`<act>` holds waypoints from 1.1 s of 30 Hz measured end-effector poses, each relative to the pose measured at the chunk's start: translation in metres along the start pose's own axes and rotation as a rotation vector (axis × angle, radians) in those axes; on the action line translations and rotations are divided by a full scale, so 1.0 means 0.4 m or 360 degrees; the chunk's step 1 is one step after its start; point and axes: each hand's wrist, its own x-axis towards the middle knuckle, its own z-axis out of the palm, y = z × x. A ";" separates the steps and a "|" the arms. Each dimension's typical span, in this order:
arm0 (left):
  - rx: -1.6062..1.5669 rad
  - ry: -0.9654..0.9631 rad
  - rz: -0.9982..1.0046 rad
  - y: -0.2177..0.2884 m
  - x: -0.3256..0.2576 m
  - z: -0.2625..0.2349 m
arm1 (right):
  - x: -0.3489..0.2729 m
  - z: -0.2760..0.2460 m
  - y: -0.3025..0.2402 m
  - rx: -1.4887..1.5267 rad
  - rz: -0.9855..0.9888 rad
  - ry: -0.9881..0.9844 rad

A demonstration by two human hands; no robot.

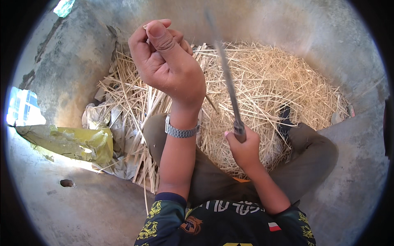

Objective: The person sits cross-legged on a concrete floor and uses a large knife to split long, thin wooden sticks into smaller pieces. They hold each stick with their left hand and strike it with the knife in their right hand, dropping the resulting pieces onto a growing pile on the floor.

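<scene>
My left hand (166,61) is raised at the upper left of centre, with a metal-band watch on the wrist. Its fingers curl in and the thumb presses toward the index finger. A tiny pale bit shows at the fingertips, but what they hold is hidden. My right hand (245,151) is wrapped around the handle of a long, narrow knife (230,84). The blade points up and away, its far end blurred. Behind the left wrist, the end of a thin brown stick (211,104) pokes out over a heap of pale shavings and strips (262,82).
My bent legs (308,160) frame the near side of the heap. Longer split strips (141,106) lie to the left, by crumpled pale sacking (98,117) and a torn yellow sheet (92,143). A grey wall (283,22) curves around; the floor (98,205) has a small hole.
</scene>
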 end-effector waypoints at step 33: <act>0.0185 -0.0117 0.0333 -0.011 0.007 -0.009 | 0.042 0.015 0.255 -0.0548 0.0318 -0.0151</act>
